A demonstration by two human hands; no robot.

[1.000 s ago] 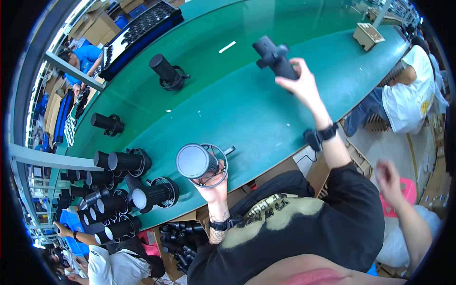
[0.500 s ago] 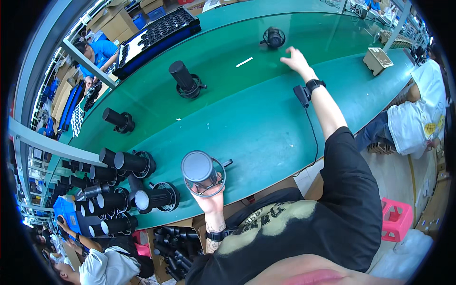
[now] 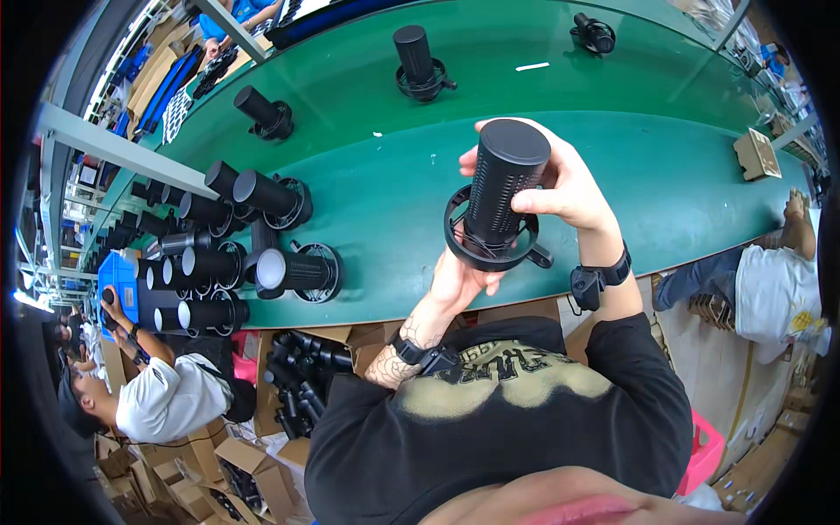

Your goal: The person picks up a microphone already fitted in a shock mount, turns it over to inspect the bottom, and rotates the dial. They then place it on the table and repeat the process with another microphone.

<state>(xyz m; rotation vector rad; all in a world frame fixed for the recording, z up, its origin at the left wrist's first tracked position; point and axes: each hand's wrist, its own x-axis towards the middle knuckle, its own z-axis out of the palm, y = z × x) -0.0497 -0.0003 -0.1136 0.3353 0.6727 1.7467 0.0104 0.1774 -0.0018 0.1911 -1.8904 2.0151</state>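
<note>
A black cylindrical microphone (image 3: 507, 179) with a perforated side stands tilted in a round shock mount (image 3: 477, 252), held over the near side of the green bench. My left hand (image 3: 451, 282) supports the mount from below, its fingers partly hidden under the ring. Wrapped round the microphone's body from the right is my right hand (image 3: 573, 188), thumb across the front and fingers behind. Several more microphones (image 3: 267, 194) in mounts lie grouped at the left end of the bench.
Along the green belt (image 3: 490, 74) sit a mounted microphone (image 3: 415, 57), another farther left (image 3: 258, 107), and a dark unit (image 3: 595, 35) at far right. A beige bin (image 3: 756, 156) stands at right. Co-workers sit on both sides. An open box of black parts (image 3: 302, 381) is below the bench.
My right hand has come back from the far belt and closed round the microphone. My left hand has moved right and forward with it. The view has shifted.
</note>
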